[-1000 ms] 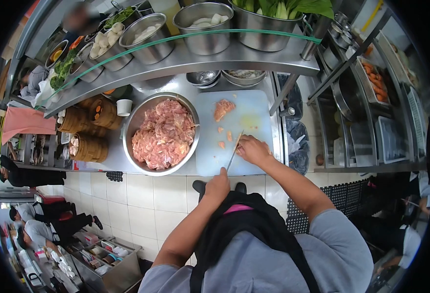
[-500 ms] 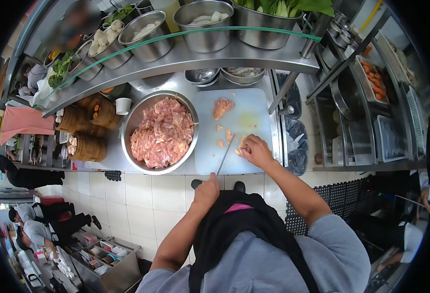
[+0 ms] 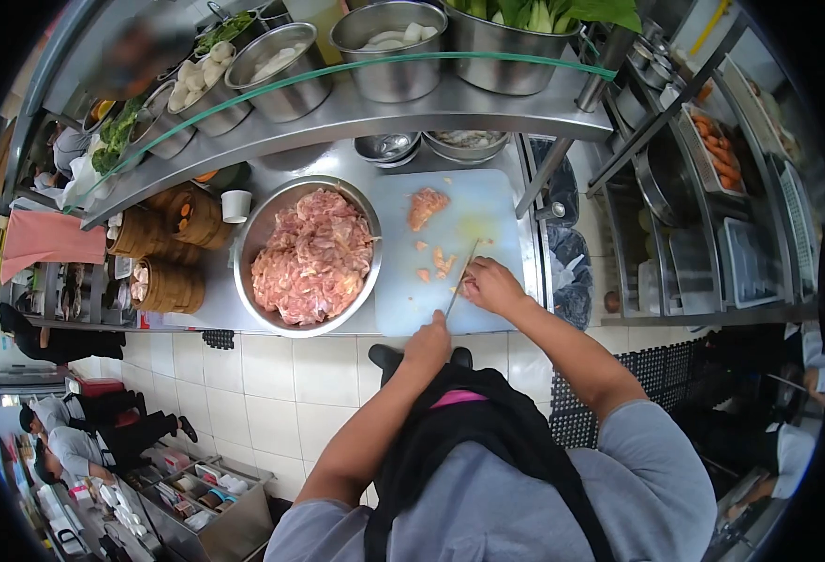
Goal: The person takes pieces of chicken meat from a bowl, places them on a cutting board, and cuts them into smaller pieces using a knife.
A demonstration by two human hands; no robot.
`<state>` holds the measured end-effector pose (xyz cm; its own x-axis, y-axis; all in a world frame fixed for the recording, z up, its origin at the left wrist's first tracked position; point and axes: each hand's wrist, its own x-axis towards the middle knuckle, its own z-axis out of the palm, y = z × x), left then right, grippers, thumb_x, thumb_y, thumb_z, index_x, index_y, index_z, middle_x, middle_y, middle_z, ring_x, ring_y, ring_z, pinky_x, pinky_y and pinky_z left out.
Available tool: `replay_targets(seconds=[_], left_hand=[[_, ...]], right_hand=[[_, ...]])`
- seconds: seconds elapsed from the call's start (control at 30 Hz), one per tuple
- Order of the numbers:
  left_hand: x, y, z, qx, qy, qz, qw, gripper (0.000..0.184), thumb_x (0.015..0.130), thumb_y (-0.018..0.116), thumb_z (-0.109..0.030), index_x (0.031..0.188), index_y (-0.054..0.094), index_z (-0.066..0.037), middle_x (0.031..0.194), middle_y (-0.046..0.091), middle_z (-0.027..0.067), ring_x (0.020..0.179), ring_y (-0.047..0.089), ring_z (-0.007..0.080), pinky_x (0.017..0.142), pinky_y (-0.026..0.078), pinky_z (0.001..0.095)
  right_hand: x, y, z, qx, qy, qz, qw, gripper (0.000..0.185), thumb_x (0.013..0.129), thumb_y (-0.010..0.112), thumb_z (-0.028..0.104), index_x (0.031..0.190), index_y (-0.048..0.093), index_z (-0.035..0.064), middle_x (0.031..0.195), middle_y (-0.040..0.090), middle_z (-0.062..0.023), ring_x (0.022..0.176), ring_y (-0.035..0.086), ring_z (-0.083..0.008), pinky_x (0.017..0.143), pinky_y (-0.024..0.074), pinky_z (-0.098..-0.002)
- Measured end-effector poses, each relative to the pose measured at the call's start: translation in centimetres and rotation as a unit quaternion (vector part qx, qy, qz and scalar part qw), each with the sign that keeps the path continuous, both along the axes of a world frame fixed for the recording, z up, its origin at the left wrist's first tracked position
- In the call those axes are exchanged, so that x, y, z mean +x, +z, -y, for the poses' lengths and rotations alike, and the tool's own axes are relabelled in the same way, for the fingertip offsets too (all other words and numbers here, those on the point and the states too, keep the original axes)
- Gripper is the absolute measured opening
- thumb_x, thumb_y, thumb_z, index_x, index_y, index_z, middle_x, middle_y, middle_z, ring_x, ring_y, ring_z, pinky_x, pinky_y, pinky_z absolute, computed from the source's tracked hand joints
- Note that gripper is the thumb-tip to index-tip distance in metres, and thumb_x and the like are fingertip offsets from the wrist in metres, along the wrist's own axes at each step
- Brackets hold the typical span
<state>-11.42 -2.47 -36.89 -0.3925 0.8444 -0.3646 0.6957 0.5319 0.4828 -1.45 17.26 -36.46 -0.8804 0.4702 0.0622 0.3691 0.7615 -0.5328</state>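
My left hand [image 3: 427, 343] is closed round the handle of a knife [image 3: 462, 279], its thin blade pointing up and away across the pale blue cutting board [image 3: 398, 309]. My right hand [image 3: 493, 286] has its fingers curled on a piece of raw chicken at the board's right side, right beside the blade; the fingers hide most of that piece. Several small cut chicken bits [image 3: 442, 262] lie left of the blade. Farther up the board is a larger piece of raw chicken [image 3: 426, 208]. Left of the board stands a big metal bowl [image 3: 240, 272] heaped with raw chicken pieces [image 3: 309, 258].
Bamboo steamers [image 3: 166, 285] and a white cup [image 3: 235, 206] are left of the bowl. Small metal bowls [image 3: 387, 146] sit behind the board. A raised steel shelf [image 3: 356, 126] carries metal pots. Black bags [image 3: 570, 281] hang at the right; several people are in the background.
The knife and my left hand have moved right, bringing the blade against my right fingers. More cut bits lie together left of the blade. My right hand has barely shifted.
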Motion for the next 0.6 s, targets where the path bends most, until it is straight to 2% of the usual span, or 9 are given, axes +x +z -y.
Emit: replay_targets(seconds=[0.17,0.27,0.37,0.43,0.5,0.53,0.6], left_hand=[[-0.5,-0.6,-2.5,0.023,0.014,0.003,1.0,0.023,0.099,0.05,-0.014,0.115,0.047,0.002,0.086,0.069,0.0363,0.085,0.07,0.0558,0.076,0.056,0.0639],[-0.2,-0.5,1.7,0.026,0.008,0.016,1.0,0.024,0.1,0.05,-0.016,0.116,0.047,0.001,0.085,0.069,0.0366,0.084,0.069,0.0571,0.076,0.055,0.065],[-0.4,2.1,5.2,0.003,0.016,0.044,0.999,0.025,0.102,0.049,-0.019,0.116,0.048,0.001,0.083,0.068,0.0367,0.081,0.068,0.0573,0.076,0.055,0.0649],[-0.9,3.2,6.0,-0.042,-0.004,-0.005,0.999,0.025,0.103,0.047,-0.019,0.116,0.051,0.002,0.081,0.069,0.0337,0.08,0.071,0.053,0.074,0.057,0.0622],[-2.2,2.6,5.4,-0.022,0.024,-0.021,0.999,0.025,0.103,0.047,-0.02,0.116,0.051,0.001,0.08,0.069,0.0334,0.078,0.071,0.0526,0.073,0.057,0.0625],[-2.9,1.8,5.2,-0.001,0.051,-0.035,0.998,0.025,0.103,0.046,-0.021,0.116,0.052,0.0,0.079,0.069,0.0332,0.076,0.071,0.0523,0.072,0.057,0.0627],[-4.2,1.1,5.4,0.03,0.063,-0.064,0.996,0.023,0.103,0.046,-0.02,0.112,0.052,0.0,0.076,0.069,0.0324,0.073,0.07,0.0517,0.07,0.057,0.0627]], right_hand=[[0.1,-0.5,0.2,0.013,-0.007,-0.01,1.0,0.018,0.084,0.067,0.014,0.098,0.067,0.0048,0.099,0.067,-0.0132,0.095,0.067,-0.0352,0.082,0.0576,-0.0466],[0.1,-1.4,-0.5,0.009,-0.024,-0.039,0.999,0.016,0.083,0.069,0.014,0.096,0.067,0.0045,0.097,0.066,-0.0147,0.095,0.067,-0.0358,0.081,0.0572,-0.0469],[0.3,-0.8,-0.1,0.028,-0.047,-0.086,0.995,0.014,0.081,0.072,0.012,0.093,0.069,0.0046,0.094,0.066,-0.0163,0.093,0.067,-0.0362,0.078,0.057,-0.0473],[0.5,-0.5,0.3,0.047,-0.068,-0.114,0.99,0.013,0.081,0.073,0.012,0.091,0.07,0.0044,0.092,0.065,-0.017,0.09,0.068,-0.0365,0.077,0.0569,-0.0475],[0.8,-0.5,0.3,-0.033,-0.13,-0.065,0.989,0.012,0.081,0.075,0.013,0.087,0.072,0.003,0.088,0.066,-0.0172,0.082,0.069,-0.0357,0.074,0.0569,-0.0452],[0.7,-0.3,0.1,-0.032,-0.128,-0.066,0.989,0.012,0.081,0.075,0.013,0.087,0.072,0.003,0.088,0.066,-0.0172,0.082,0.069,-0.0357,0.074,0.0569,-0.0452],[0.5,0.3,-0.3,-0.121,-0.129,-0.055,0.983,0.014,0.082,0.076,0.015,0.086,0.073,0.0016,0.086,0.069,-0.0186,0.075,0.07,-0.0345,0.071,0.0563,-0.0417]])
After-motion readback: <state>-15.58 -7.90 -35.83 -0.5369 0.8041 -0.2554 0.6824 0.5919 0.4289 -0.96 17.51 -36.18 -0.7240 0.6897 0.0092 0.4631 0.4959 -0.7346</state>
